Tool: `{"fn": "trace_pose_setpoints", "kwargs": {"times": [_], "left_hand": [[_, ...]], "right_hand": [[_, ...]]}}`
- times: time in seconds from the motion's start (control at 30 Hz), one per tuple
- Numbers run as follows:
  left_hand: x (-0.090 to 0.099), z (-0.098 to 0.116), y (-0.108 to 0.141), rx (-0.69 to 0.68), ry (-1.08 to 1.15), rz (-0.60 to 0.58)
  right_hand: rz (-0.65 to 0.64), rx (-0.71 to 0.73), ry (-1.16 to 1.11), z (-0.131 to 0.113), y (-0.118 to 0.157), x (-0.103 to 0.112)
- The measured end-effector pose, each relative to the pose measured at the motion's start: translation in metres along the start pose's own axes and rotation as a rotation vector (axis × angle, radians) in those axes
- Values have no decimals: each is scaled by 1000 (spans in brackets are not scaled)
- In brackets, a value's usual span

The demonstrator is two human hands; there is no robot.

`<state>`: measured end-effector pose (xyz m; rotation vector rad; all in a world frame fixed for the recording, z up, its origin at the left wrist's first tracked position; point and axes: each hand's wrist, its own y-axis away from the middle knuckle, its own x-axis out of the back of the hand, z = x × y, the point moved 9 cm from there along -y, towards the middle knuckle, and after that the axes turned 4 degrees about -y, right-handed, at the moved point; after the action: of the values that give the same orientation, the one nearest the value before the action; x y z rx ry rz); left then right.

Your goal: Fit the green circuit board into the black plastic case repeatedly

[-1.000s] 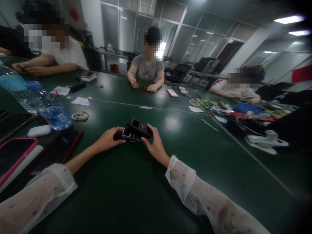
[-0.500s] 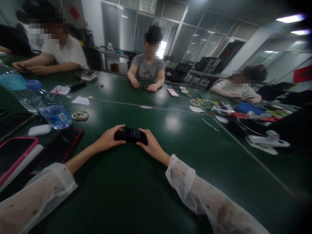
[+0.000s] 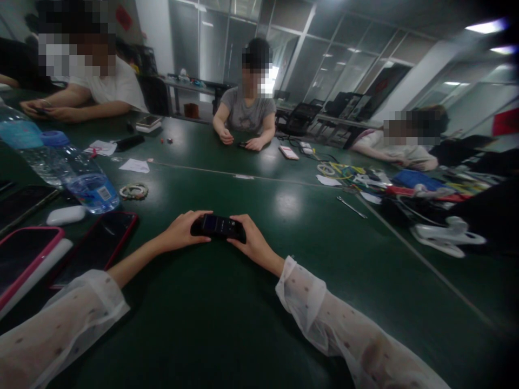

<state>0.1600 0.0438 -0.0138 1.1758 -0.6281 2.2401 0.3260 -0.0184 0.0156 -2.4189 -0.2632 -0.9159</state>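
Between the two grips, low on the green desk [image 3: 251, 335], the small black device [image 3: 218, 226] is now lying flat and closed up. A second ago its upper part was standing tilted open above a blue-edged piece; half a second ago it had already come down, and now it is sitting a touch lower and steadier, so the closing looks finished and the two parts seem to be seated together, though the seam itself is too dark to check.

The left hand [image 3: 181, 233] is gripping the device's left end, fingers curled over the top edge. The right hand [image 3: 250, 243] is gripping the right end, thumb lying along the near side. Both grips are narrow and holding the device, with the two wrists resting on the desk.

Out to the left of the left grip, a phone in a red case [image 3: 97, 246] is lying face up, and beyond it a pink-edged phone [image 3: 24, 259], a white earbud case [image 3: 65, 215] and two water bottles [image 3: 81, 181] on their sides. Far to the right of the right grip, a white clip stand [image 3: 448, 236] and a metal tool [image 3: 351, 207] are lying well apart from the hands. Across the desk, three other people are sitting with their own hands busy on small items.
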Motion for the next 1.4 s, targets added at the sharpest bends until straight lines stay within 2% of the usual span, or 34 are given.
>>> {"fn": "trace_pose_setpoints", "kwargs": {"times": [0.33,0.73,1.0,1.4], "left_hand": [[-1,-1,-1,-23,20,3],[-5,-9,-2,26,27,0],[-3,-7,-2,23,35,0],[-7,-13,-2,24,16,17]], "right_hand": [[11,13,2,3,0,-1],[9,-81,-74,14,2,-2],[7,-99,-90,15,3,-1],[10,-81,-86,15,2,-4]]}}
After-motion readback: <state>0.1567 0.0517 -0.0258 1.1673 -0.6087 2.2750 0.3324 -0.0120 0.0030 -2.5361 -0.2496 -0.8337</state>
